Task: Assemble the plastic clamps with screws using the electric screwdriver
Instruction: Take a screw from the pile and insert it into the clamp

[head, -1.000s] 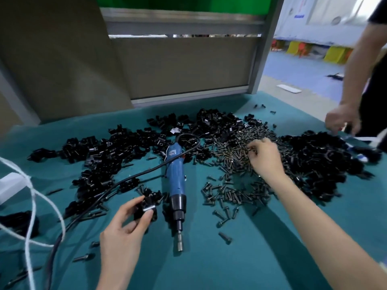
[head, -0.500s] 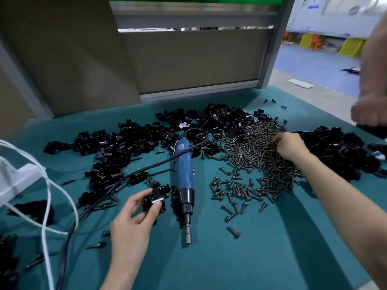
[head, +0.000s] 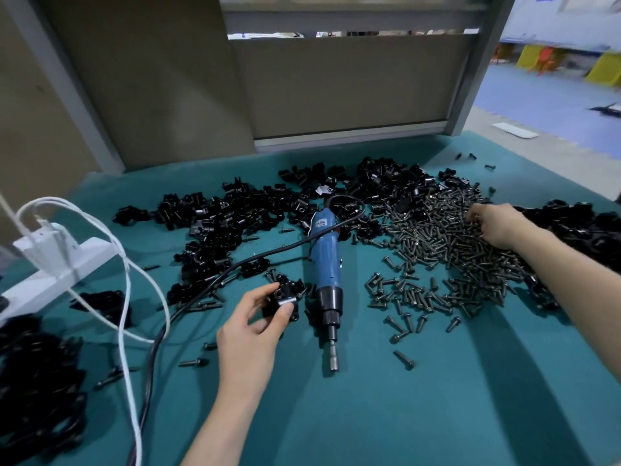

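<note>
My left hand [head: 252,326] pinches a black plastic clamp [head: 281,297] between thumb and fingers, just left of the blue electric screwdriver [head: 325,264]. The screwdriver lies on the teal table with its bit [head: 333,359] pointing toward me. My right hand [head: 496,223] reaches into the far side of the heap of dark screws [head: 447,250], fingers curled down among them; whether it holds a screw is hidden. Loose black clamps [head: 235,213] are heaped behind the screwdriver.
A white power strip [head: 57,260] with white cables [head: 126,297] sits at the left. The screwdriver's black cord [head: 188,304] runs down the left side. More black clamps lie far right [head: 584,230] and at the lower left [head: 37,381]. Partition panels [head: 349,85] stand behind the table.
My right hand moved right, across the screw pile to its far side. The left hand kept its clamp beside the screwdriver. The other person's arm at the right has left the view.
</note>
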`<state>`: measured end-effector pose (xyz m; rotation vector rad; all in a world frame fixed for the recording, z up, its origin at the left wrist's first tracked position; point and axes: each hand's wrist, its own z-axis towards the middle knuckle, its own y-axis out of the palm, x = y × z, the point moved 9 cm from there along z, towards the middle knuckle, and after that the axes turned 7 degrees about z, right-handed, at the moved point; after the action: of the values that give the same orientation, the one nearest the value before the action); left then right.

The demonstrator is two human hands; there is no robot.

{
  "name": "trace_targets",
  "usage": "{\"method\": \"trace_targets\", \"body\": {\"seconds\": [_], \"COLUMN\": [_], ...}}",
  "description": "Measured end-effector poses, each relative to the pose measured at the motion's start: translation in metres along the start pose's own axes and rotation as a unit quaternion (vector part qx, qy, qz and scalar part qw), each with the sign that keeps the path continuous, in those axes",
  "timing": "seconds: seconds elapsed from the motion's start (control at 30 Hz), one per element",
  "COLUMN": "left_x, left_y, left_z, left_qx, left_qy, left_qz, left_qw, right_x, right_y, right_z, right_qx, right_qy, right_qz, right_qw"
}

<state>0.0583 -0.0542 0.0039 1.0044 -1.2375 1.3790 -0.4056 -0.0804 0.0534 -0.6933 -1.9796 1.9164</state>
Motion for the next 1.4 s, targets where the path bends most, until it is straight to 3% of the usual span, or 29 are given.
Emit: {"method": "trace_targets", "body": {"seconds": [0.13, 0.23, 0.33, 0.4, 0.5, 0.6, 0.73, 1.23, 1.4], "left_x": [0.001, 0.001, 0.002, 0.004, 0.005, 0.004, 0.003, 0.002, 0.006], "left_y": [0.000, 0.000, 0.000, 0.001, 0.000, -0.001, -0.001, 0.001, 0.004], "left_z": [0.000, 0.000, 0.000, -0.001, -0.001, -0.001, 0.000, 0.001, 0.001], "left_qx": [0.002, -0.002, -0.003, -0.003, -0.003, 0.003, 0.010, 0.002, -0.014], "left_qy": [0.004, -0.002, -0.005, -0.002, 0.001, 0.004, 0.012, 0.011, 0.006], "left_qz": [0.000, -0.004, 0.000, 0.005, 0.020, 0.031, 0.007, 0.019, 0.002], "left_qw": [1.000, 1.000, 1.000, 1.000, 1.000, 1.000, 1.000, 1.000, 1.000], "right_x": [0.000, 0.001, -0.037, -0.079, -0.156, -0.223, -0.263, -0.274, -0.280], "right_y": [-0.003, -0.024, -0.046, -0.051, -0.033, -0.001, 0.024, 0.025, 0.025], "right_z": [-0.002, -0.006, -0.031, -0.064, -0.124, -0.172, -0.192, -0.188, -0.186], "right_qx": [-0.012, 0.073, 0.120, 0.095, -0.049, -0.134, -0.137, -0.161, -0.154], "right_qy": [0.015, 0.031, -0.032, -0.093, -0.181, -0.261, -0.291, -0.295, -0.292], "right_qz": [0.013, 0.092, 0.216, 0.319, 0.474, 0.417, 0.364, 0.440, 0.434], "right_qw": [1.000, 0.993, 0.968, 0.938, 0.860, 0.860, 0.874, 0.833, 0.838]}}
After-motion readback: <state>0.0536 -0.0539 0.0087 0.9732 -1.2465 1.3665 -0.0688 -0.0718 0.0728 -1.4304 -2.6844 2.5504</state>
